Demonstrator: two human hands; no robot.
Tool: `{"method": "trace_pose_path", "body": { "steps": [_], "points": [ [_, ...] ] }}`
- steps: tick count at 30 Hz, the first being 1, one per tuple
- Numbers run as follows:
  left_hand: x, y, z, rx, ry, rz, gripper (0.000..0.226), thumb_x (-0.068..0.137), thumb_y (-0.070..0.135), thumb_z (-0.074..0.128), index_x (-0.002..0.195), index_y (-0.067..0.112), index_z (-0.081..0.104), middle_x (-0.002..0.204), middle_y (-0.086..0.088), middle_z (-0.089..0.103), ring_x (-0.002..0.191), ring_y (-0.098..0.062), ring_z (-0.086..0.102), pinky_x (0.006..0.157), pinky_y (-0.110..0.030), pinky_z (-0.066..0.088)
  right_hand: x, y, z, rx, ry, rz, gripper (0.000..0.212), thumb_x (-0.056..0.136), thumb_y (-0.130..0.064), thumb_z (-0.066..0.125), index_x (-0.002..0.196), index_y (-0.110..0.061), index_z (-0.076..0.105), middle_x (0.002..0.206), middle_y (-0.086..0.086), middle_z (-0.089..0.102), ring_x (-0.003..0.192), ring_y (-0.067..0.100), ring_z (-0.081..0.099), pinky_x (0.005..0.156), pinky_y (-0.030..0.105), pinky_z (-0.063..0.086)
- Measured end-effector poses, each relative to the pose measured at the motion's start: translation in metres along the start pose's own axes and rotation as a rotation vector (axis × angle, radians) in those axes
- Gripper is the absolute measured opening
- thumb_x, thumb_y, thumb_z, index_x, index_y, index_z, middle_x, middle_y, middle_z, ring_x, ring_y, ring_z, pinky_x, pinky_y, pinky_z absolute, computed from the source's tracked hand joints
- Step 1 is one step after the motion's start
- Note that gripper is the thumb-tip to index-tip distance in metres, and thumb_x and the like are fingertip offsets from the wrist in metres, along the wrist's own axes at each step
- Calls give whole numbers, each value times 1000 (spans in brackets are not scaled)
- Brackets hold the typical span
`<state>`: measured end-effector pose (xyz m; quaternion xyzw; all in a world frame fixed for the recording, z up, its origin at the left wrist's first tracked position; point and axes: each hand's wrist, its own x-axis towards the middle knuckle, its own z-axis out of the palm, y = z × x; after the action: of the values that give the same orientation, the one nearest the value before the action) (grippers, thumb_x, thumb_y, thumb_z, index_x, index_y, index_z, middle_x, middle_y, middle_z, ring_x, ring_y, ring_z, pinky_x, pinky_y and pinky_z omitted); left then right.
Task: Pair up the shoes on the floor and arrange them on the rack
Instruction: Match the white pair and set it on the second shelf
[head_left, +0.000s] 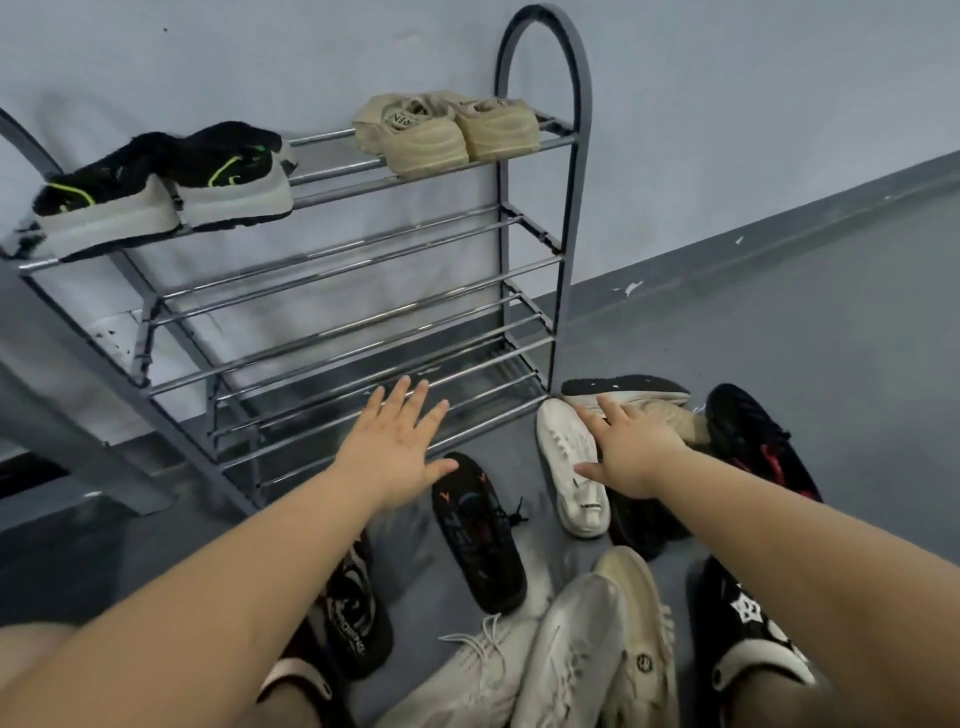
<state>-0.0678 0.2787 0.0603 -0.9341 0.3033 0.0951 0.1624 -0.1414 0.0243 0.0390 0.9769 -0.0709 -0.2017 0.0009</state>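
A grey metal shoe rack (332, 306) stands against the wall. Its top shelf carries a black pair with green marks (161, 182) at the left and a beige pair (452, 130) at the right. The lower shelves hold nothing. Several loose shoes lie on the floor in front. My left hand (389, 447) hovers flat with spread fingers before the lowest bars, above a black shoe with orange marks (478, 535). My right hand (631, 452) reaches out with straight fingers over a white shoe (566, 457) and a beige shoe lying on its side (654, 405). Neither hand holds anything.
Further shoes lie near me: a black and red one (753, 441) at the right, pale sneakers (571, 654) at the bottom middle, a black printed slip-on (353, 618) under my left arm, a black and white one (748, 629) under my right arm. Grey floor stretches right.
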Motion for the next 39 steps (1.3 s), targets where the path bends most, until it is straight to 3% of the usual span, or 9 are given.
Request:
{"method": "trace_pose_path", "body": {
  "steps": [14, 18, 24, 33, 39],
  "points": [
    [76, 67, 36, -131, -195, 89, 73, 94, 61, 24, 152, 23, 2, 160, -7, -9, 147, -26, -8, 120, -42, -1, 51, 32, 71, 202, -185, 171, 80, 93, -59, 36, 153, -22, -2, 160, 10, 3, 144, 34, 17, 114, 45, 24],
    [98, 91, 70, -351, -284, 9, 73, 93, 61, 27, 152, 22, 8, 160, -8, -2, 148, -27, 0, 120, -42, 6, 63, 33, 97, 210, -241, 130, 80, 92, -59, 38, 153, -21, 1, 159, 11, 11, 141, 35, 24, 113, 45, 29],
    [109, 134, 123, -552, -416, 69, 68, 95, 56, 32, 151, 22, 13, 160, -5, 5, 147, -24, 6, 120, -38, 10, 74, 50, 128, 274, -337, 208, 79, 90, -59, 42, 152, -20, 10, 150, 11, 30, 135, 34, 34, 109, 45, 34],
    [153, 158, 164, -673, -509, -39, 63, 97, 50, 33, 149, 16, 23, 156, -10, 21, 142, -30, 22, 116, -40, 21, 101, 60, 147, 286, -417, 254, 71, 93, -54, 43, 150, -20, 18, 152, 11, 24, 137, 33, 28, 110, 46, 34],
    [180, 189, 179, -903, -555, -197, 58, 95, 48, 38, 143, 17, 37, 147, -18, 34, 138, -34, 29, 115, -40, 25, 122, 48, 157, 333, -472, 285, 69, 91, -54, 46, 147, -18, 27, 153, 13, 22, 139, 35, 23, 113, 45, 26]
  ]
}}
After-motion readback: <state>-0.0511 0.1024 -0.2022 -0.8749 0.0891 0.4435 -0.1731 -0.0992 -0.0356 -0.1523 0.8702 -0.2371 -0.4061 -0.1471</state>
